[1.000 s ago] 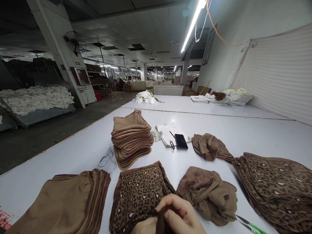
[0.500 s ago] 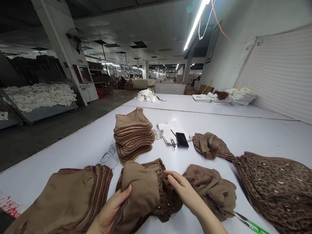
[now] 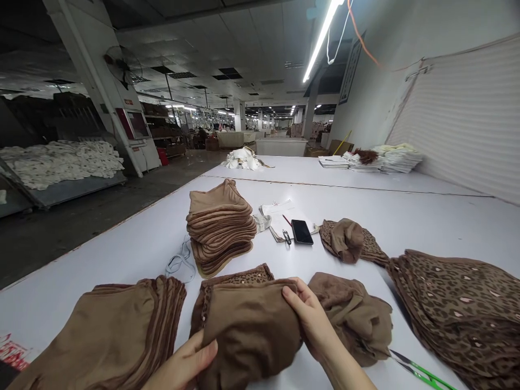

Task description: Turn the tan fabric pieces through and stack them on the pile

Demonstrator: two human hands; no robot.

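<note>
A plain brown fabric piece [image 3: 252,325] is spread between my two hands, low over the table. My left hand [image 3: 189,357] grips its lower left edge, thumb on top. At its upper right corner my right hand [image 3: 306,309] pinches the cloth, thumb in front and fingers behind. Beneath it lies leopard-print fabric [image 3: 244,276], of which only the upper and left edges show. To the left is a stack of brown pieces [image 3: 109,325]. A crumpled brown cloth [image 3: 353,317] rests just right of my right hand.
Behind my hands stands a tall brown fabric stack [image 3: 221,227] beside a pale cord [image 3: 181,260]. Papers [image 3: 276,216] and a phone [image 3: 301,232] lie mid-table. On the right are a leopard-print pile [image 3: 459,303] and green-handled scissors [image 3: 422,374], blades towards me.
My right hand has closed on the brown piece's corner. The piece now extends right, covering most of the leopard print that showed before. My left hand stays at the lower left.
</note>
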